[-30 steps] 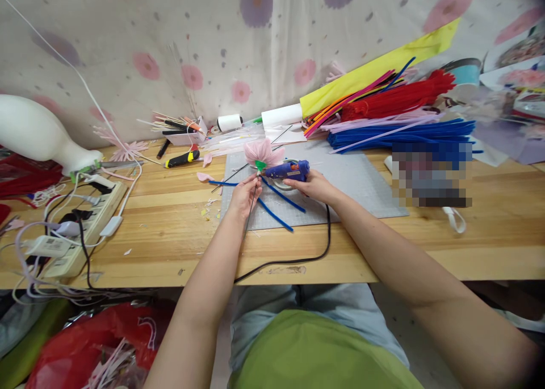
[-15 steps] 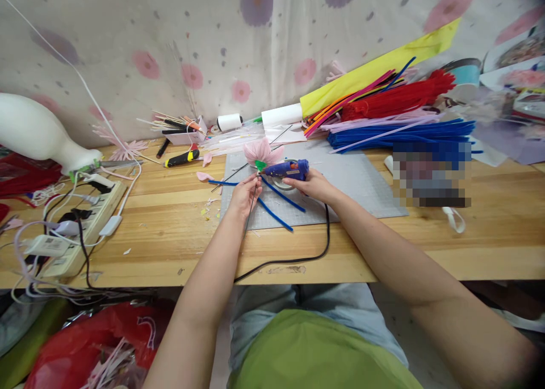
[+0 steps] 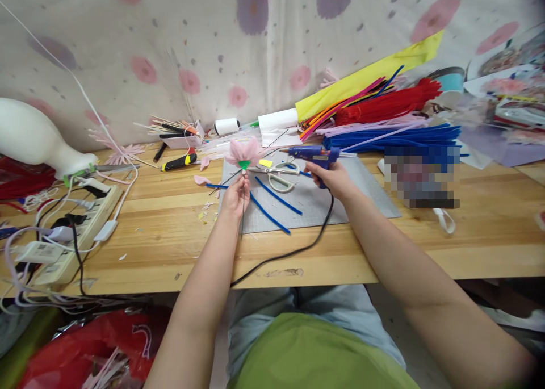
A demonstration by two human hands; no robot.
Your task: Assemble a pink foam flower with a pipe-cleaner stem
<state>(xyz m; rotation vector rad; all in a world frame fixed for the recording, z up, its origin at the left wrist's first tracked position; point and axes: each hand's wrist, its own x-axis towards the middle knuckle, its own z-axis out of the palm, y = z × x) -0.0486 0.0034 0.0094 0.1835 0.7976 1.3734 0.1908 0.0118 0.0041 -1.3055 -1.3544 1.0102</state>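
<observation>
My left hand (image 3: 237, 197) pinches the stem of a pink artificial flower (image 3: 243, 152), which has a green base and stands upright above the fingers. The thin dark stem runs down below the palm. In my right hand (image 3: 334, 179) is a blue hot glue gun (image 3: 314, 153), its nozzle pointing left and apart from the flower. A black cord trails from its handle. White-handled scissors (image 3: 281, 183) lie on the grey cutting mat (image 3: 340, 204) between my hands, near several blue pipe cleaners (image 3: 279, 197).
Bundles of blue pipe cleaners (image 3: 395, 138) and red ones (image 3: 392, 104) lie at the back right. A yellow-black utility knife (image 3: 179, 162) rests left of the mat. Farther left are a power strip (image 3: 79, 238) with tangled cables and a white mannequin head (image 3: 38, 139).
My right hand has drawn the glue gun away to the right and slightly up from the flower, uncovering the scissors. My left hand still holds the flower.
</observation>
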